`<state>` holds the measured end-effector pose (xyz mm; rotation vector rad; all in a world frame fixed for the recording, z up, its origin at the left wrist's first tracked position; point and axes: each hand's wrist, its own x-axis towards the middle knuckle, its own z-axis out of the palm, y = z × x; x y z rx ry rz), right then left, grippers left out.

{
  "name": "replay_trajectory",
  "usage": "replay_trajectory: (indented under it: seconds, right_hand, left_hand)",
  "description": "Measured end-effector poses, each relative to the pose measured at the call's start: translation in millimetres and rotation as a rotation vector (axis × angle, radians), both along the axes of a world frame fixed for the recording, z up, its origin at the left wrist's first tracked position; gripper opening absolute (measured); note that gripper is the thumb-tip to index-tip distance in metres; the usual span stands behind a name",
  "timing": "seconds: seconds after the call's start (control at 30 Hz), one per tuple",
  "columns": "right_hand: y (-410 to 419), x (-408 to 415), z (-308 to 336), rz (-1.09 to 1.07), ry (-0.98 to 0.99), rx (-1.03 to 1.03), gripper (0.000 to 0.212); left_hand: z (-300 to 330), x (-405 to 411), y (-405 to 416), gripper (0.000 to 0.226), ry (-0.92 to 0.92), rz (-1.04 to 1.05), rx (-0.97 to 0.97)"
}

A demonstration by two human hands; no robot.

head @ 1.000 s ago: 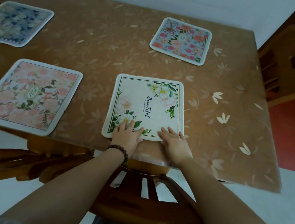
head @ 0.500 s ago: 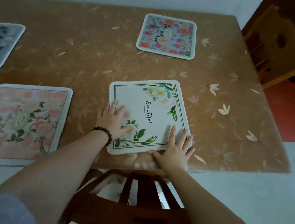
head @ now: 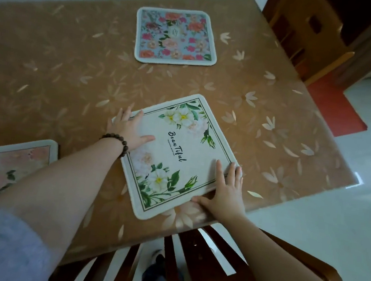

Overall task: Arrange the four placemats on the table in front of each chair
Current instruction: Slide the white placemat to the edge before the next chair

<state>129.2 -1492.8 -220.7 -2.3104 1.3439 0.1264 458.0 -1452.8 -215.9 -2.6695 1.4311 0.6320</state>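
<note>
A cream placemat [head: 174,153] with white flowers and the word "Beautiful" lies near the front edge of the table [head: 71,76], turned at an angle to that edge. My left hand [head: 127,127], a bead bracelet on its wrist, rests flat on the mat's far left corner. My right hand [head: 226,191] lies flat on the near right corner, thumb against the mat's edge. A blue placemat with red and pink roses [head: 175,37] lies at the far side. A pink floral placemat [head: 3,166] shows partly at the left, cut by the frame.
A dark wooden chair back [head: 188,267] stands right below the cream mat at the table's front edge. A lighter wooden chair [head: 307,36] stands at the table's right end. White floor tiles and a red mat [head: 336,106] lie to the right.
The cream mat has turned counter-clockwise under my hands. My left hand slid up to its far left corner and my right hand to its near right corner. The view swung right, losing the dark blue mat.
</note>
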Motion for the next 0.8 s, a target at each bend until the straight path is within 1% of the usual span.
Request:
replay_trajectory:
  seconds: [0.07, 0.17, 0.27, 0.33, 0.5, 0.7, 0.8]
  right_hand:
    - [-11.8, 2.3, 2.5, 0.029, 0.003, 0.009, 0.124]
    - [-30.4, 3.8, 5.4, 0.075, 0.007, 0.033, 0.126]
    - [-47.7, 5.7, 9.4, 0.126, 0.038, 0.058, 0.125]
    - [-56.2, 7.9, 12.7, 0.116, 0.029, 0.073, 0.12]
    - [-68.8, 12.4, 16.3, 0.031, -0.033, 0.068, 0.102]
    - [-77.8, 12.3, 17.2, 0.074, -0.111, -0.052, 0.061]
    - [-86.6, 8.4, 17.9, 0.126, -0.121, -0.08, 0.05]
  left_hand:
    - [-0.4, 0.5, -0.1, 0.095, -0.007, 0.007, -0.018]
    - [-0.9, -5.4, 8.5, 0.094, -0.072, 0.019, -0.049]
    - [0.1, -10.3, 21.6, 0.095, -0.075, 0.055, -0.035]
    - [0.9, -12.9, 31.2, 0.094, -0.084, 0.076, -0.023]
    - [4.9, -26.0, 59.0, 0.09, -0.086, 0.153, -0.001]
    - [11.4, -66.9, 86.8, 0.088, -0.095, 0.257, 0.004]
    - [11.8, -95.1, 94.9, 0.09, -0.095, 0.3, -0.008]
